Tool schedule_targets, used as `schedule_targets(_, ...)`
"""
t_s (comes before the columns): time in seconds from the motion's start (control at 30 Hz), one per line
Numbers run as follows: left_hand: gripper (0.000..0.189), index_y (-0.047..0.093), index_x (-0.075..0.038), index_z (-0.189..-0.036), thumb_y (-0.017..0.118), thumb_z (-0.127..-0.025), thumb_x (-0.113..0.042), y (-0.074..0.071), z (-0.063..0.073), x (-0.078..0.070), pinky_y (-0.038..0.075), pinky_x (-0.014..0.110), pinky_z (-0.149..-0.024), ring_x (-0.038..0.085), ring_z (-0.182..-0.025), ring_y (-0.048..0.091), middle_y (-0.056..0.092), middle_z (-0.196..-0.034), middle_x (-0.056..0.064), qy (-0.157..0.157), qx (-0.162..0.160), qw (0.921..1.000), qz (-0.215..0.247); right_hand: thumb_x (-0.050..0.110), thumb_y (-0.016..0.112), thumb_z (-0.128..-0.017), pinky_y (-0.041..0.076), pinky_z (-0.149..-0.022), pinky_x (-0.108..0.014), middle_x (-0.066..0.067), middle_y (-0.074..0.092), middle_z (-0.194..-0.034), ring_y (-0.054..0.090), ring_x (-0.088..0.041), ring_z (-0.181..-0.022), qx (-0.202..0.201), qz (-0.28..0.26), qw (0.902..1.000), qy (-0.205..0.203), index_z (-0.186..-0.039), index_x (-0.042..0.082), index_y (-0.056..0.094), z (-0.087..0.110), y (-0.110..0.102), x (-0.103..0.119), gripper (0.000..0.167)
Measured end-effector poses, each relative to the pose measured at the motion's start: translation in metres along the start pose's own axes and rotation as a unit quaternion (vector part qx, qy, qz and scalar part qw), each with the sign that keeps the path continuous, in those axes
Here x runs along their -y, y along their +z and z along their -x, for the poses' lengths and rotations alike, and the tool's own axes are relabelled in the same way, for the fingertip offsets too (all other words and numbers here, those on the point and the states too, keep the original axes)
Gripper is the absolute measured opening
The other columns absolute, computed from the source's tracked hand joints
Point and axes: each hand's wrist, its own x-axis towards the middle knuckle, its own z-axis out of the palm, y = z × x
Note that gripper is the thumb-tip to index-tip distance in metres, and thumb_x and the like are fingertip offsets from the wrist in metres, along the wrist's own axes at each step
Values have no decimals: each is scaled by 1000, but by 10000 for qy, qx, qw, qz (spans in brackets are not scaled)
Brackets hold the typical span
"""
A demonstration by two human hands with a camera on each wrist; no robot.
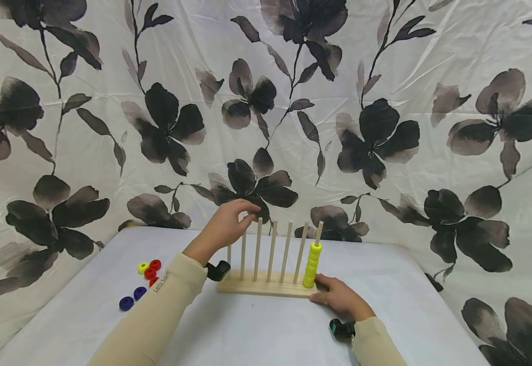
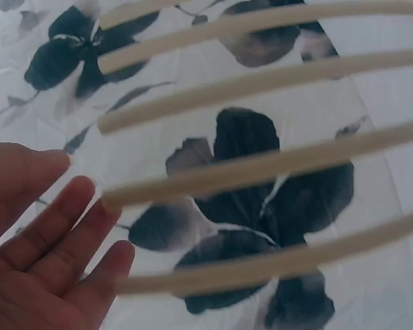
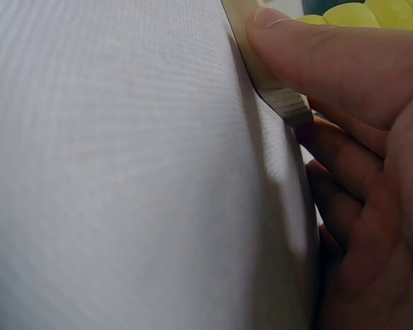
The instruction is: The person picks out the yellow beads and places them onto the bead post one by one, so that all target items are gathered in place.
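Note:
A wooden peg rack (image 1: 266,288) stands on the table, with several upright pegs on its long base. Several yellow beads (image 1: 312,265) are stacked on its rightmost peg. My left hand (image 1: 232,223) is at the peg tops on the rack's left side, its fingers loosely bent. In the left wrist view, the fingertips (image 2: 82,189) lie close to the peg ends, and no bead shows in the hand. At the rack's right end, my right hand (image 1: 338,295) grips the base; the right wrist view shows the thumb on the wooden edge (image 3: 289,103), with other fingers on its far side.
Loose beads lie on the table's left side: a yellow bead (image 1: 143,267), red beads (image 1: 155,264) and blue beads (image 1: 126,303). The left sleeve (image 1: 174,284) partly covers one red bead. A flowered cloth (image 1: 293,127) hangs behind the white table (image 1: 266,335).

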Motion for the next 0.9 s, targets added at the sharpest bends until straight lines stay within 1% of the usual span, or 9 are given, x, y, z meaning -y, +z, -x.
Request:
schedule_targets(0.17, 26, 67, -13, -121, 59, -97, -17, -10, 18, 19, 51, 49, -95, 30, -118, 59, 62, -129, 9, -269, -226, 9994, -23, 39, 75, -81, 26, -113, -62, -14, 42, -151, 33, -40, -142, -53, -23, 10000, -12, -144, 14, 47, 0, 2, -2, 74)
schedule_targets(0.23, 26, 67, -13, -121, 59, -97, -18, -13, 23, 27, 50, 50, -96, 31, -119, 59, 62, -129, 9, -323, -298, 9990, -34, 40, 75, -81, 27, -113, -62, -14, 43, -151, 33, -40, -142, -66, 8, 10000, -19, -144, 13, 47, -1, 3, -3, 74)
schedule_targets(0.33, 26, 67, -13, -120, 58, -97, -20, -17, 32, 37, 49, 51, -99, 31, -123, 57, 63, -127, 8, -312, -407, 9987, -76, 42, 75, -81, 28, -113, -61, -13, 43, -151, 34, -39, -142, -66, 74, 10000, -10, -144, 14, 47, -2, 2, -4, 75)
schedule_targets(0.47, 25, 68, -12, -118, 57, -97, -19, -20, 41, 49, 49, 51, -98, 31, -121, 58, 64, -125, 9, -221, -572, 9980, -133, 43, 75, -80, 28, -113, -61, -13, 44, -150, 34, -39, -141, -98, 70, 9999, -30, -144, 13, 48, -3, 1, -3, 75)
schedule_targets(0.53, 25, 68, -11, -118, 57, -97, -19, -22, 45, 55, 49, 51, -97, 31, -120, 58, 64, -125, 10, -229, -619, 9977, -162, 42, 76, -80, 28, -113, -61, -13, 44, -150, 35, -39, -141, -107, 44, 9999, -17, -143, 13, 48, -2, 1, -2, 75)
schedule_targets(0.73, 27, 67, -10, -121, 56, -98, -17, -30, 58, 71, 49, 54, -95, 35, -118, 58, 64, -124, 12, -463, -534, 9970, -319, 42, 76, -79, 27, -113, -62, -12, 44, -150, 34, -39, -142, -83, 6, 9999, 96, -144, 15, 48, -1, 1, -1, 75)
schedule_targets(0.9, 29, 66, -9, -122, 56, -97, -19, -36, 69, 90, 50, 55, -92, 34, -111, 60, 65, -118, 13, -703, -444, 9957, -417, 40, 77, -79, 27, -113, -62, -13, 44, -150, 33, -40, -142, -96, -41, 9999, 91, -144, 14, 48, -1, 2, -1, 75)
